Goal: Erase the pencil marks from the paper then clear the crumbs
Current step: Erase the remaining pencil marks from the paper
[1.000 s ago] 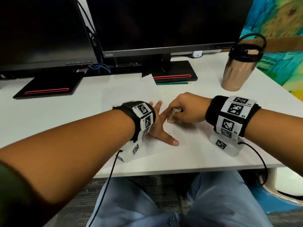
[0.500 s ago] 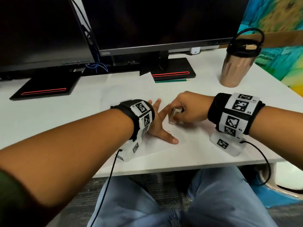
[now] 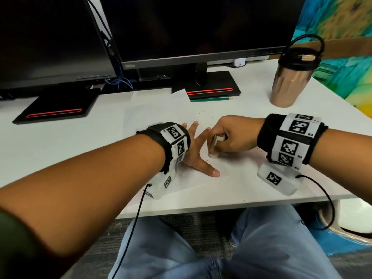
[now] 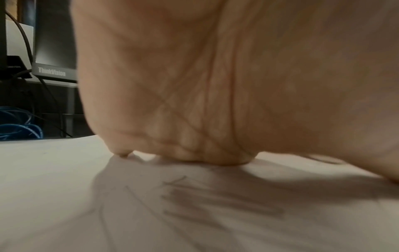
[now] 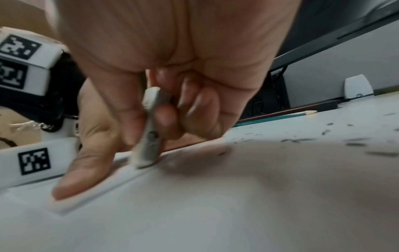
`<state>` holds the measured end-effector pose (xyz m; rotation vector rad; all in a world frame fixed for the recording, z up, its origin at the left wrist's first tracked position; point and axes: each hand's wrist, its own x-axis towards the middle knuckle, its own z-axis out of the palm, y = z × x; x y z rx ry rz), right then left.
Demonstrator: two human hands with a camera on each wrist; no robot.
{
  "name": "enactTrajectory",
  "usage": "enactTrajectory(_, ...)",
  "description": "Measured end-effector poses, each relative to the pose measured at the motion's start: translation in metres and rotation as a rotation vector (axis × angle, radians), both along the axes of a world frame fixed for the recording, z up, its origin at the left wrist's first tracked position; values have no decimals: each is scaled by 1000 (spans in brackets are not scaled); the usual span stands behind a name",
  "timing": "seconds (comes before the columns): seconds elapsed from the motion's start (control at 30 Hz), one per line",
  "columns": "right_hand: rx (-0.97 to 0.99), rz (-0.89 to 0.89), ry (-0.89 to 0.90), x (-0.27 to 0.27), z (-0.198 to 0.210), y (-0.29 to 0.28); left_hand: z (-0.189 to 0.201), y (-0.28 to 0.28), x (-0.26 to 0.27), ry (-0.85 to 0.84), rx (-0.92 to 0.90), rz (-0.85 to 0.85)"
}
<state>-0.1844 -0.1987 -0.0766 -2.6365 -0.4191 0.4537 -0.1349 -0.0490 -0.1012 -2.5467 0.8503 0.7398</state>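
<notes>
We see the white sheet of paper [image 3: 161, 109] lying on the flat white desk [image 3: 60, 137] before the two black monitors [image 3: 197, 27]; the slim green pencil [image 3: 211, 99] lies behind it, the copper metal tumbler [image 3: 289, 85] to its right. Our left hand [image 3: 198, 156] rests on the sheet, with the right hand [image 3: 237, 135] and small grey eraser [image 3: 215, 146] just right of it.

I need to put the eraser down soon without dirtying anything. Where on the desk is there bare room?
Bare desk lies left of the paper, before the left monitor base. Crumbs scatter beyond the right hand; left hand and eraser crowd the middle.

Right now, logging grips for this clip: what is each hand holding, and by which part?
The right hand pinches the eraser by its upper half. The left hand holds nothing, pressing flat on the paper.
</notes>
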Motion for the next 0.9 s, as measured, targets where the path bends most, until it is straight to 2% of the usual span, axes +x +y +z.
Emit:
enactTrajectory(0.17, -69, 100, 156, 0, 7, 4, 3, -1, -2, -1, 13, 1)
enactTrajectory(0.27, -66, 27, 57, 4, 7, 3, 4, -2, -3, -4, 15, -9)
enactTrajectory(0.4, -106, 101, 191, 2, 10, 4, 5, -1, -2, -4, 15, -12)
enactTrajectory(0.53, -66, 13, 63, 6, 7, 3, 4, -3, -2, 2, 29, -13)
enactTrajectory(0.67, -95, 115, 208, 0, 9, 8, 6, -1, -4, 13, 27, -11)
enactTrajectory(0.8, -152, -20, -82, 15, 8, 3, 4, 2, -3, 44, -11, -5)
enactTrajectory(0.9, -113, -23, -122, 21, 19, -1, 2, 9, 0, 77, -87, 16)
